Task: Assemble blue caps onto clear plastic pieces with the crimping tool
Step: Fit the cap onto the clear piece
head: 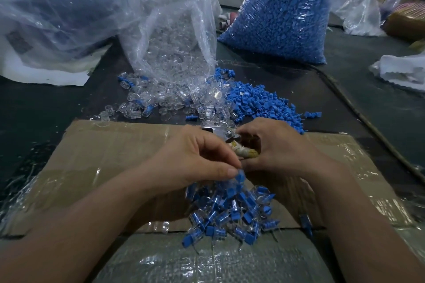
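Dark counter (46,103): left hand (195,156) pinches a capped piece (240,177) above the finished pile (230,213); right hand (276,147) grip clamps the crimping tool (247,153). Dropping it seems next.

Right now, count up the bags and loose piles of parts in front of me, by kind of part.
Blue caps: 2, the blue bag and the loose blue pile
Clear pieces: 2, the clear-piece bag and the loose clear pile
Capped pieces: 1, the capped pile on the cardboard
Total: 5
Big left bag: contents too hazy to sort.
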A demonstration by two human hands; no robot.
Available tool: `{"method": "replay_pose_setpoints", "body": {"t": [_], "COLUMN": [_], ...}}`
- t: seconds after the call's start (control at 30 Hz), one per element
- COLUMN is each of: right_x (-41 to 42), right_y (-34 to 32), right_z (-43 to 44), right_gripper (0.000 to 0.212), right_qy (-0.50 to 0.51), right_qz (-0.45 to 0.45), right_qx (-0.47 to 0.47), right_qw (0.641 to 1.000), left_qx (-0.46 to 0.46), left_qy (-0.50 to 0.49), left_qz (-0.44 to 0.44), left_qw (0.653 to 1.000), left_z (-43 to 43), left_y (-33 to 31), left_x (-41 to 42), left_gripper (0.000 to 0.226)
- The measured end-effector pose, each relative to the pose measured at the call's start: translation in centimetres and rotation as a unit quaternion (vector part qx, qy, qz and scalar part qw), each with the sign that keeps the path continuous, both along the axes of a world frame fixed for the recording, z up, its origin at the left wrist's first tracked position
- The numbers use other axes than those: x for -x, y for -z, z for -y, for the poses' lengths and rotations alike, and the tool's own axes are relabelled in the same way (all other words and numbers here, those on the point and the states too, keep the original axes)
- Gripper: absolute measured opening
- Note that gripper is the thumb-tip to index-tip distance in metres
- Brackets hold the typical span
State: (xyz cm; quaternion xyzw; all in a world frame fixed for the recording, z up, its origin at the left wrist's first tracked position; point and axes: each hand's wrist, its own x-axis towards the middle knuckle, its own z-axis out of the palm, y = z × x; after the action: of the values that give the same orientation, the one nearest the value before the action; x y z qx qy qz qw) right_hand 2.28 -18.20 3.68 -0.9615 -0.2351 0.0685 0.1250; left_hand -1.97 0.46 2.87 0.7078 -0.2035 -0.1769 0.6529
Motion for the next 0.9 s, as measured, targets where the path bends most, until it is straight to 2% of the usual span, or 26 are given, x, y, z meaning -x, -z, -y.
{"method": "replay_pose_setpoints", "body": {"t": [0.17,0.3,0.47,0.57,0.6,0.73,0.9], "right_x": [-0.2,-0.1,-0.2,-0.8,-1.0,-2.0,-3.1], "right_y": [0.2,-0.3,-0.3,0.1,0.3,1.2,1.9], "right_z": [0.4,0.7,0.9,0.8,0.8,0.7,0.0], "right_gripper": [0.079,0.077,0.035,0.022,0.021,0.025,0.035], "right_qy": [-0.019,-0.004,0.031,0.069,0.082,0.096,0.096], "right_qz": [-0.017,-0.040,0.005,0.059,0.079,0.111,0.069], "right_qx": [0.002,-0.036,-0.076,-0.098,-0.105,-0.123,-0.086], "right_qw": [1.000,0.999,0.997,0.991,0.988,0.981,0.989], "left_qx": [-0.051,-0.007,0.037,0.020,0.005,-0.114,-0.287], "left_qy": [0.007,-0.055,-0.221,-0.311,-0.335,-0.385,-0.313], "left_qz": [0.051,0.055,0.043,0.043,0.054,0.120,0.226], "left_qw": [0.997,0.997,0.974,0.949,0.941,0.908,0.876], "left_z": [0.2,0.2,0.1,-0.5,-0.8,-1.6,-1.7], "left_y": [0.4,0.0,0.4,1.1,1.3,2.3,3.0], "left_x": [0.0,0.0,-0.7,-1.8,-2.2,-3.4,-4.0], "left_gripper": [0.020,0.021,0.024,0.014,0.009,0.017,0.035]}}
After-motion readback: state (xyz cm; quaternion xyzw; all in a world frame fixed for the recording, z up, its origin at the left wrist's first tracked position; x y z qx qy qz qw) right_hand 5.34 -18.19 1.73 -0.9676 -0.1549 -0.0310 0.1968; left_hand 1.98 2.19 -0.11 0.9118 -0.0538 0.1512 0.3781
